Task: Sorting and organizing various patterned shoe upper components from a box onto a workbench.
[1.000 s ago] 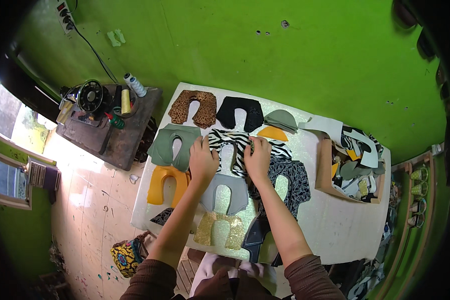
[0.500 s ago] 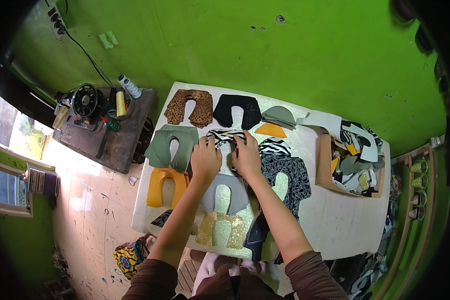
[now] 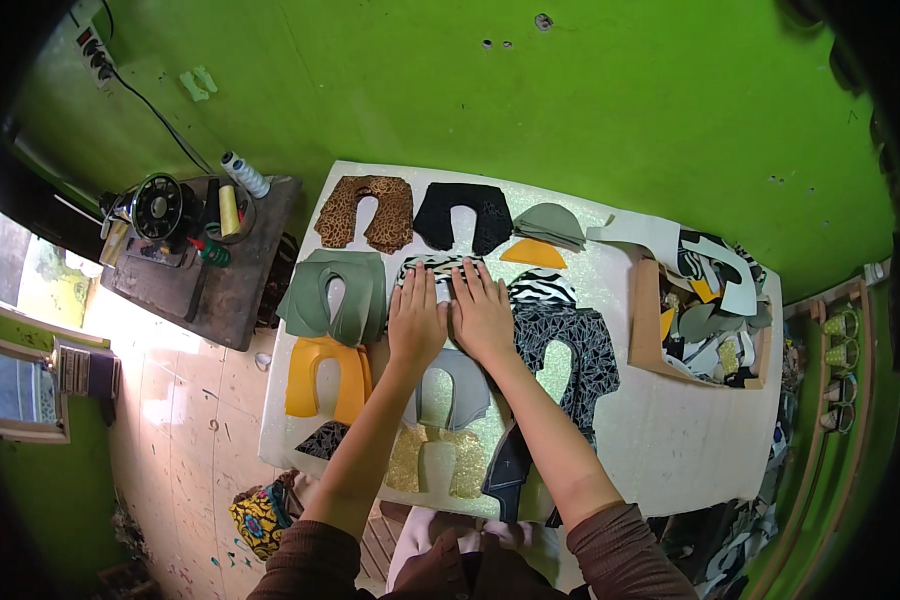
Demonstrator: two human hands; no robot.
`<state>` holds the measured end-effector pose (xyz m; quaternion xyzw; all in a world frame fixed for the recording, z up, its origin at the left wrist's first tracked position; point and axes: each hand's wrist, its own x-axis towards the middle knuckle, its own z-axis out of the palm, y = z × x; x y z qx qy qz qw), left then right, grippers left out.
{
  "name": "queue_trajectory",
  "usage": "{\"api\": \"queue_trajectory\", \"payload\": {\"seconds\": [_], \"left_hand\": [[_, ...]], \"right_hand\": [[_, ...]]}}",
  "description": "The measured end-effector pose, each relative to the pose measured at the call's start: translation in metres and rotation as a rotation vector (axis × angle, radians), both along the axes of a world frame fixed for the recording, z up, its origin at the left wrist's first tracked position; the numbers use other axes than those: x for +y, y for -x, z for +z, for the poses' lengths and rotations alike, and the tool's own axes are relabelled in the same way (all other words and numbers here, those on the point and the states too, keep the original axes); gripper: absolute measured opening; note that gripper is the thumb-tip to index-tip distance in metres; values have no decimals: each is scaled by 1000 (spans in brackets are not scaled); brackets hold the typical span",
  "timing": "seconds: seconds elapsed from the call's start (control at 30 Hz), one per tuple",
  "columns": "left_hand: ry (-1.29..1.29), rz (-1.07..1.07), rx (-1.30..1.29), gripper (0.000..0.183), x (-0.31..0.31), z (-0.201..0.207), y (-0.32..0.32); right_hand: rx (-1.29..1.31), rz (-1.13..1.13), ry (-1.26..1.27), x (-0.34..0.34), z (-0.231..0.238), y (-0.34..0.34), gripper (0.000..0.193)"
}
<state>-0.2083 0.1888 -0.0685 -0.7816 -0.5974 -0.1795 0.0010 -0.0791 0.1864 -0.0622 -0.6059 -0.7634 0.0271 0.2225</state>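
Note:
Both my hands lie flat on a zebra-print cut piece (image 3: 440, 265) in the middle of the table, covering most of it. My left hand (image 3: 417, 318) rests on its left side with fingers stretched out. My right hand (image 3: 482, 312) presses on the right side, fingers also straight. Around them lie U-shaped cut pieces: a sage-green stack (image 3: 360, 300), a mustard stack (image 3: 302, 380), a grey piece (image 3: 467, 395) partly under my forearms, and a black piece with grey lines (image 3: 592, 350). Farther back are a leopard-print stack (image 3: 395, 215) and a black stack (image 3: 490, 215).
A cardboard box (image 3: 645, 345) of scraps stands on the right of the white table (image 3: 680, 455). Gold glitter pieces (image 3: 468, 465) lie near the front edge. Sage half-round pieces (image 3: 550, 225) sit beyond my hands. At left, a sewing machine (image 3: 160, 208) stands on a dark table.
My fingers have gone from curled at the zebra-print piece's edges to stretched flat on top of it, and my hands have come closer together. The view has shifted slightly.

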Motion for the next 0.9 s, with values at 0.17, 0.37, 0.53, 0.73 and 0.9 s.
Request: {"api": "queue_trajectory", "payload": {"seconds": [0.17, 0.37, 0.53, 0.73, 0.9], "left_hand": [[-13, 17, 66, 53, -3, -1, -3], [6, 3, 43, 52, 2, 4, -7], [-81, -54, -69, 40, -17, 36, -25], [-127, -172, -254, 36, -52, 73, -109], [-114, -243, -326, 34, -78, 84, -187]], "right_hand": [[15, -24, -6, -1, -3, 2, 48], [78, 10, -11, 0, 9, -8, 45], [442, 218, -100, -22, 44, -30, 35], [683, 169, -199, -71, 65, -94, 29], [670, 104, -220, -100, 80, -171, 28]]}}
